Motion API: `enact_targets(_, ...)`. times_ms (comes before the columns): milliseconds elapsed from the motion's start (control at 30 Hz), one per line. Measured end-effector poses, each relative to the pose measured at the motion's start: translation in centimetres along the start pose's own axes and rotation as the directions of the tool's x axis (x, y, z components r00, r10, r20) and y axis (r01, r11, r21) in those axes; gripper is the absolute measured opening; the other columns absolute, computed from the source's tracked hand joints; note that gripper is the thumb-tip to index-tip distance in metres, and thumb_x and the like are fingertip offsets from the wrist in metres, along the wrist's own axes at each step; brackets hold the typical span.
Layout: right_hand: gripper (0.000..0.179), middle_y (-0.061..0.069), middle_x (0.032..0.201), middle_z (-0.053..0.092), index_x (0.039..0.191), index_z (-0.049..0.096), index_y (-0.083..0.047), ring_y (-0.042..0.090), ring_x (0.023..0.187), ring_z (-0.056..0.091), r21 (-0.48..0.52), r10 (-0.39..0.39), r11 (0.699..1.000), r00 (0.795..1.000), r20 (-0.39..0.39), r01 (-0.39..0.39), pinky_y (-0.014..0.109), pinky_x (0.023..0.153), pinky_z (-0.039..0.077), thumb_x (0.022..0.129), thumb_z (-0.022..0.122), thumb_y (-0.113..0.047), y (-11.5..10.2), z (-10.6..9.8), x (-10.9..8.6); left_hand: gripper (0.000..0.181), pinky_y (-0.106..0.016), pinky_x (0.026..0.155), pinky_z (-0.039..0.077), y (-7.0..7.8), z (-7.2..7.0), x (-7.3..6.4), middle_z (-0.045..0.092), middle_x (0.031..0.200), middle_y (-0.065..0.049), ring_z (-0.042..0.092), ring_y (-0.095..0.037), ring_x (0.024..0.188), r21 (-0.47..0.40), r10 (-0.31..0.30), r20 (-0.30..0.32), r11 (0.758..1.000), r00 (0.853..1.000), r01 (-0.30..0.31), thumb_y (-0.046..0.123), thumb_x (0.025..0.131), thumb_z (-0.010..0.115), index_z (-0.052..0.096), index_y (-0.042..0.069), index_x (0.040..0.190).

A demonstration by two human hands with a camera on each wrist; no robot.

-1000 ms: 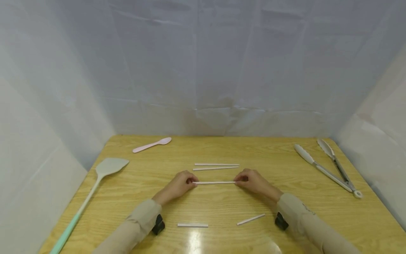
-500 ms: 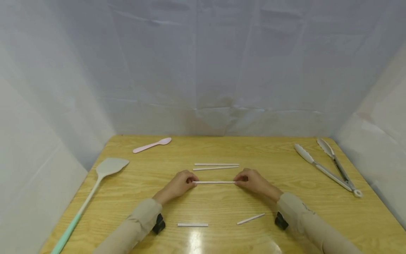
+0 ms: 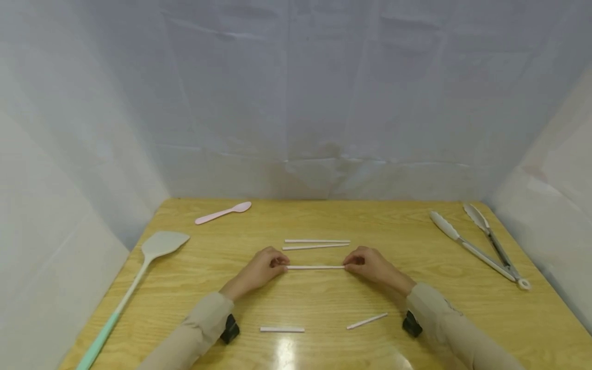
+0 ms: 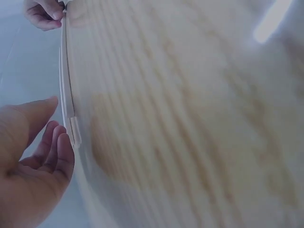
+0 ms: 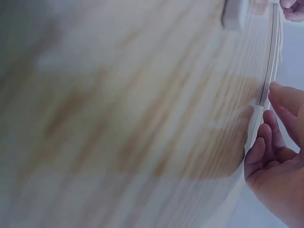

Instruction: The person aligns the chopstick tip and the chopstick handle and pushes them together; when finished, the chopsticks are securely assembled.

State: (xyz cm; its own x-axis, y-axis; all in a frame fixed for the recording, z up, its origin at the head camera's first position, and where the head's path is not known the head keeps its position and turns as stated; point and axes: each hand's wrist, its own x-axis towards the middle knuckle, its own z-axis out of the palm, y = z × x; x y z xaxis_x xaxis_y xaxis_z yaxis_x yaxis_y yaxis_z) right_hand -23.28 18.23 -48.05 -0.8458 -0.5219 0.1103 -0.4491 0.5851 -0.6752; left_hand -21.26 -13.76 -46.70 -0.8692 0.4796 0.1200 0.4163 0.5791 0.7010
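Note:
A slim white chopstick [image 3: 316, 267] lies crosswise between the hands, close over the table. At its right end, the thumb and forefinger of my right hand [image 3: 372, 264] pinch it. My left hand [image 3: 262, 267] is right by the left end, with a gap between thumb and fingers. In the left wrist view, the left thumb [image 4: 40, 111] and fingers stand apart beside the stick's end. Just behind lie two more white chopsticks [image 3: 316, 241], nearly parallel. Nearer the front are two shorter white sticks, one level [image 3: 282, 330] and one slanted [image 3: 367, 321].
A pink spoon [image 3: 224, 213] lies at the back left of the wooden table [image 3: 314, 298]. A long spatula [image 3: 129, 293] with a green handle lies along the left side. Spread tongs [image 3: 483, 252] rest at the right. Pale sheets [image 3: 310, 92] enclose the back and sides.
The left fingers have loosened from the chopstick's left end and parted slightly. My right hand keeps its place at the other end. The whole head view has shifted a little.

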Motion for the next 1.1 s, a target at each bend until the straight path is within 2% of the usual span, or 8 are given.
enact_targets(533, 0.009, -0.002, 0.078, 0.061, 0.092, 0.072, -0.003, 0.002, 0.070, 0.049, 0.022, -0.052, 0.998, 0.998, -0.041, 0.053, 0.022, 0.061, 0.045, 0.086, 0.070, -0.010, -0.1, -0.4, -0.5, 0.015, -0.024, 0.071, 0.047, 0.7, 0.0, -0.4, 0.062, 0.092, -0.007, 0.055, -0.014, 0.080, -0.030, 0.040, -0.023, 0.999, 0.999, -0.040, 0.008, 0.090, 0.064, 0.068, -0.001, 0.101)
enact_targets(767, 0.012, -0.001, 0.078, 0.061, 0.093, 0.072, -0.003, 0.002, 0.068, 0.050, 0.054, -0.085, 0.995, 0.996, -0.035, 0.087, 0.022, 0.060, 0.046, 0.086, 0.070, -0.011, -0.7, -0.7, -1.1, 0.020, -0.023, 0.071, 0.047, 1.2, -0.1, -1.3, 0.061, 0.090, -0.004, 0.054, -0.011, 0.080, -0.062, 0.014, 0.005, 0.998, 1.000, -0.014, 0.014, 0.092, 0.063, 0.068, -0.001, 0.104)
enact_targets(967, 0.011, -0.003, 0.078, 0.059, 0.094, 0.072, -0.002, 0.000, 0.067, 0.048, 0.071, -0.121, 0.990, 0.992, -0.043, 0.123, 0.022, 0.058, 0.045, 0.085, 0.070, -0.008, -1.3, -0.8, -2.2, 0.021, -0.024, 0.073, 0.048, 1.6, -0.2, -2.4, 0.061, 0.092, -0.002, 0.054, -0.011, 0.082, -0.084, -0.005, 0.024, 0.996, 1.000, 0.007, 0.017, 0.093, 0.062, 0.068, 0.001, 0.105)
enact_targets(1100, 0.012, -0.003, 0.078, 0.059, 0.095, 0.071, -0.002, 0.000, 0.067, 0.048, 0.088, -0.150, 0.985, 0.989, -0.018, 0.150, 0.021, 0.057, 0.045, 0.086, 0.070, -0.009, -1.8, -0.7, -3.3, 0.021, -0.024, 0.073, 0.048, 1.7, -0.3, -3.2, 0.060, 0.092, -0.001, 0.054, -0.010, 0.082, -0.097, -0.019, 0.025, 0.995, 0.999, 0.021, 0.017, 0.093, 0.062, 0.068, 0.001, 0.105)
